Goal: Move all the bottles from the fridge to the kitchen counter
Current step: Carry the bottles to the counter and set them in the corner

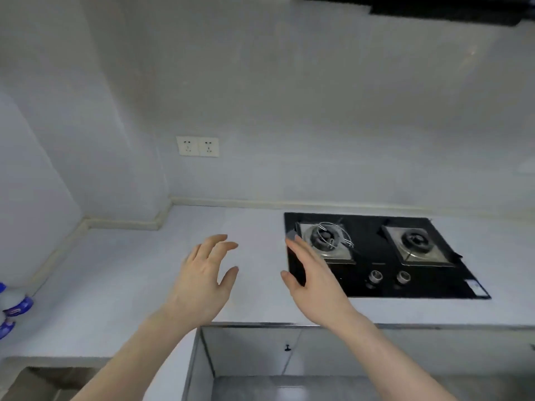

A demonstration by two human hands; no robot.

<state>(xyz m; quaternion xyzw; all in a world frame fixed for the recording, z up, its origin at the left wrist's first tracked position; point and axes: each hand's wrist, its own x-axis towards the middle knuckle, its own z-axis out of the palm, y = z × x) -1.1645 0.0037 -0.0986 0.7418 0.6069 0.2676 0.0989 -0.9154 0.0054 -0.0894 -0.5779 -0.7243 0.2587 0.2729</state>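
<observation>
At the far left edge of the bench [115, 270], two bottles [11, 308] with blue labels sit close together, partly cut off by the picture edge. A sink [43, 383] is at the near left corner. On the wall are two sockets [197, 146]. The left hand [204, 280] is over the middle of the bench, fingers spread wide, holding nothing. The right hand [308, 280] is beside it, also open wide and empty, over the left edge of the black stove [382, 256]. The stove has two burners and two knobs [389, 276] and sits toward the right end of the bench.
</observation>
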